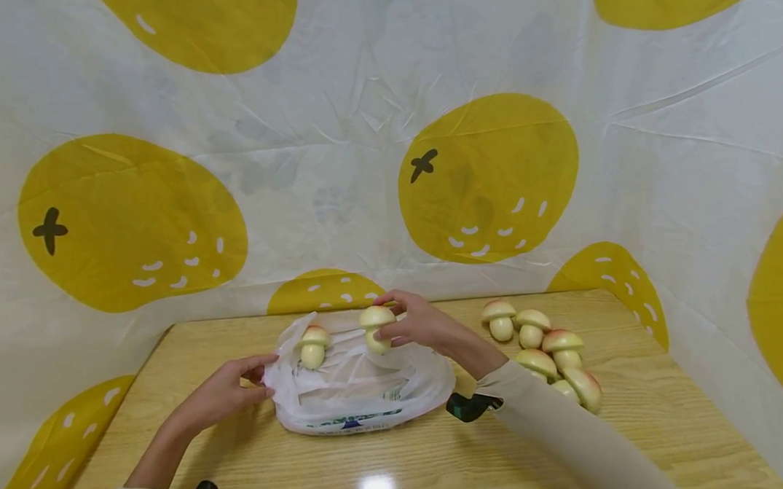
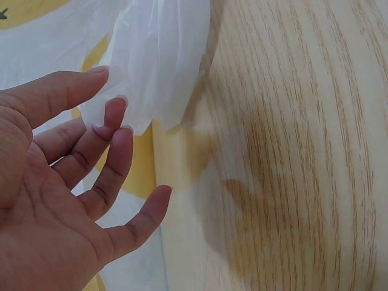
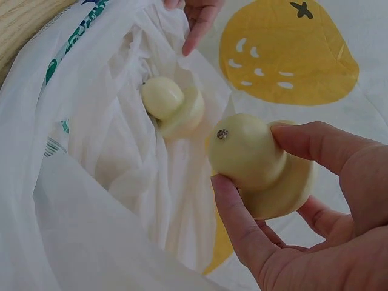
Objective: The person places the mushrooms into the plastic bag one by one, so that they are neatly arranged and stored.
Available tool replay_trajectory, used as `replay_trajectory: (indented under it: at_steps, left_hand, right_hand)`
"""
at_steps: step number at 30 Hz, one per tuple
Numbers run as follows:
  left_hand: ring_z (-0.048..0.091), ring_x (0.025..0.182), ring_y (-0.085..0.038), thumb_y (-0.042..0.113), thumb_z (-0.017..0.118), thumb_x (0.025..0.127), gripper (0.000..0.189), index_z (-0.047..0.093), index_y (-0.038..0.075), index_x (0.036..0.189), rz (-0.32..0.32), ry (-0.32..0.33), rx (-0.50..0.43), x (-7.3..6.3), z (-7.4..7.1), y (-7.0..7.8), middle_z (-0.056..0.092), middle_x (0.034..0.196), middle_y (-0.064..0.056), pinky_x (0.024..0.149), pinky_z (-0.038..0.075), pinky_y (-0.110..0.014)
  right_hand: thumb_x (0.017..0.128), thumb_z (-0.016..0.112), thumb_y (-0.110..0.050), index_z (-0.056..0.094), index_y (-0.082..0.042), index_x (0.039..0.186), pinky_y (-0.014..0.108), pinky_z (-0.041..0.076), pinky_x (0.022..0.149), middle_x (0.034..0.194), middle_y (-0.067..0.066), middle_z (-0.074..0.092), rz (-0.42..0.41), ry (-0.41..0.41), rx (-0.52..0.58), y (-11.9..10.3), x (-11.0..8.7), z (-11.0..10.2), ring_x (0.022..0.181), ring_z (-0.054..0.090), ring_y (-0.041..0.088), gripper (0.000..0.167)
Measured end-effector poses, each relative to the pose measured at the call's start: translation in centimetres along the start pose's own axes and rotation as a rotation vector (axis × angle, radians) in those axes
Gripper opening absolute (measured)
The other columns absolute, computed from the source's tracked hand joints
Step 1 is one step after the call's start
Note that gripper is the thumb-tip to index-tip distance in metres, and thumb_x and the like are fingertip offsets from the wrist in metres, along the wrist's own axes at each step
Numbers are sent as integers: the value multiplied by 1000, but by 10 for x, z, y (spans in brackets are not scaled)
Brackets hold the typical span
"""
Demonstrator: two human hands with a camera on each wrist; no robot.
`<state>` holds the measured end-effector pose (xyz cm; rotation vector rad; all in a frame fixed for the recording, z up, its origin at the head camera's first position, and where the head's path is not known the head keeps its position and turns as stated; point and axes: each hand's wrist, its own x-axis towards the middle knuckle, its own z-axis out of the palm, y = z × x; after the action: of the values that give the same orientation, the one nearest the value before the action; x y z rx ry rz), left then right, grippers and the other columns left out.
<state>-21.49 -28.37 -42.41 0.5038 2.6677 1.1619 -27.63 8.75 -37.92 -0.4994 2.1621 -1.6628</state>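
A white plastic bag (image 1: 430, 385) lies spread open on the table, with green and blue print along its near side. My left hand (image 1: 230, 386) pinches the bag's left edge; in the left wrist view thumb and forefinger meet at the thin film (image 2: 163, 60), the other fingers loosely bent. One toy mushroom (image 1: 314, 356), pale with a reddish cap, rests in the bag's left part. Over the right part of the bag, my right hand (image 1: 417, 322) holds a second mushroom (image 3: 248, 154) between thumb and fingers, its stem end toward the right wrist camera.
Several more mushrooms (image 1: 564, 343) sit in a cluster on the table's right side, partly behind the right sleeve (image 1: 557, 419). The wooden table (image 1: 290, 475) ends at the back against a white cloth (image 1: 337, 203) printed with big yellow fruit.
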Motion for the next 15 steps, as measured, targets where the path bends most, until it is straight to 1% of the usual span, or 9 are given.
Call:
replay_trajectory:
  at_steps: [3, 7, 15]
  left_hand:
    - [54, 98, -24, 20, 75, 92, 64, 51, -5, 145, 9, -2, 10, 0, 0, 0, 63, 102, -7, 73, 46, -26]
    - [55, 98, -24, 21, 76, 92, 63, 52, -5, 145, 12, -5, 28, 1, 0, -1, 64, 102, -6, 74, 46, -26]
    - [55, 99, -24, 21, 76, 92, 63, 53, -3, 145, -12, -1, 34, 3, 0, 1, 64, 103, -6, 75, 46, -27]
  right_hand:
    - [86, 79, -8, 58, -8, 138, 41, 59, 82, 121, 20, 56, 2, -8, -1, 0, 4, 5, 94, 67, 25, 56]
    - [87, 79, -10, 57, -7, 139, 44, 58, 85, 120, 20, 56, 10, -11, -7, 1, 9, 10, 93, 66, 25, 57]
    - [85, 79, -7, 57, -6, 135, 42, 59, 81, 113, 18, 59, 29, 23, 9, 5, 20, 19, 87, 66, 23, 54]
